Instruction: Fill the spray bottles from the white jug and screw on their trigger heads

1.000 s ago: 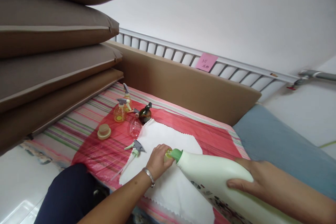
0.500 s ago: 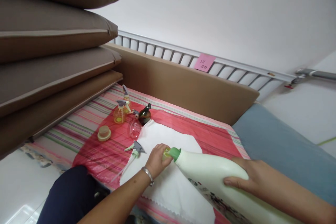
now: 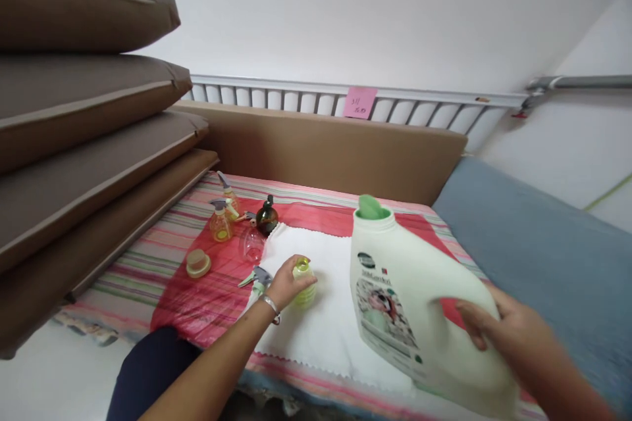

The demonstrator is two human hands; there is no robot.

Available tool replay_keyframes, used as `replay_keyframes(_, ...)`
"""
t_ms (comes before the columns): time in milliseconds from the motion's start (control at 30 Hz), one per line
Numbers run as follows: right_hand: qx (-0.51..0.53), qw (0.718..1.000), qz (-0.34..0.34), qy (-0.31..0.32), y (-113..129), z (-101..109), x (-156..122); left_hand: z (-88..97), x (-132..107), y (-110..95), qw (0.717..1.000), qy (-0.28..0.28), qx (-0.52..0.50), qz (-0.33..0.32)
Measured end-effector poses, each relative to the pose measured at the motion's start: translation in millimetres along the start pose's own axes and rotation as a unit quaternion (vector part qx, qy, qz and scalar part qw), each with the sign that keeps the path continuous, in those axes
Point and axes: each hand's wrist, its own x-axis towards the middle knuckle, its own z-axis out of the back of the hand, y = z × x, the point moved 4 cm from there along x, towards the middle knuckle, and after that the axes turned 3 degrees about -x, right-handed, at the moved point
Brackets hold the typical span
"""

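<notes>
My left hand (image 3: 291, 281) is closed round the neck of a small yellow-green bottle (image 3: 305, 293), which stands upright on a white cloth (image 3: 330, 329) with its top uncapped. My right hand (image 3: 498, 319) grips the handle of a large pale green detergent jug (image 3: 395, 276). The jug is nearly upright, its green spout (image 3: 371, 208) showing and pointing up, apart from the small bottle. Left of my left wrist lies a spray trigger head (image 3: 259, 277) in grey and green. A round pale cap (image 3: 198, 263) sits farther left on the red plastic sheet.
Two yellowish spray bottles (image 3: 220, 223), a clear pink-looking bottle (image 3: 253, 247) and a dark round bottle (image 3: 267, 217) stand behind on the red sheet (image 3: 316, 216). Stacked brown cushions (image 3: 93, 145) rise at left. A brown board (image 3: 316, 154) lines the back; a blue-grey surface (image 3: 533, 230) lies right.
The jug has come up from its tilt over the small bottle and moved right, away from it. My left hand has stayed on the bottle. The view has turned slightly.
</notes>
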Motion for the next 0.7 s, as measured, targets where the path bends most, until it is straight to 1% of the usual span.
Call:
replay_keyframes(67, 0.079, 0.996, -0.032, -0.029, -6.3, -10.5, -10.6, -2.3, -3.0, 2.3, 1.0, -0.002, -0.005, 0.01)
replay_keyframes(100, 0.114, 0.991, -0.039, -0.058, -9.3, -17.4, -14.8, -3.4, -5.2, 3.4, 1.0, -0.003, -0.008, 0.014)
replay_keyframes(167, 0.165, 0.98, -0.044, -0.098, -15.6, -37.0, -19.8, -5.4, -10.1, 5.3, 1.0, -0.007, -0.016, 0.023)
replay_keyframes(267, 0.202, 0.969, -0.052, -0.133, -25.5, -72.7, -19.7, -6.4, -16.6, 7.1, 0.999, -0.015, -0.03, 0.038)
replay_keyframes(367, 0.232, 0.958, -0.064, -0.153, -36.0, -103.5, -17.2, -0.8, -17.6, 6.3, 0.997, -0.034, -0.047, 0.057)
replay_keyframes(433, 0.248, 0.953, -0.072, -0.156, -43.2, -117.4, -17.3, 8.8, -14.2, 2.2, 0.994, -0.049, -0.067, 0.071)
replay_keyframes(500, 0.261, 0.95, -0.077, -0.153, -50.3, -125.1, -19.0, 23.2, -9.1, -6.5, 0.99, -0.06, -0.101, 0.082)
replay_keyframes(600, 0.27, 0.951, -0.073, -0.133, -58.7, -128.5, -21.5, 50.5, -3.3, -27.8, 0.978, -0.083, -0.17, 0.083)
replay_keyframes(700, 0.264, 0.955, -0.073, -0.116, -64.3, -127.4, -21.8, 78.0, -4.1, -51.3, 0.968, -0.104, -0.218, 0.063)
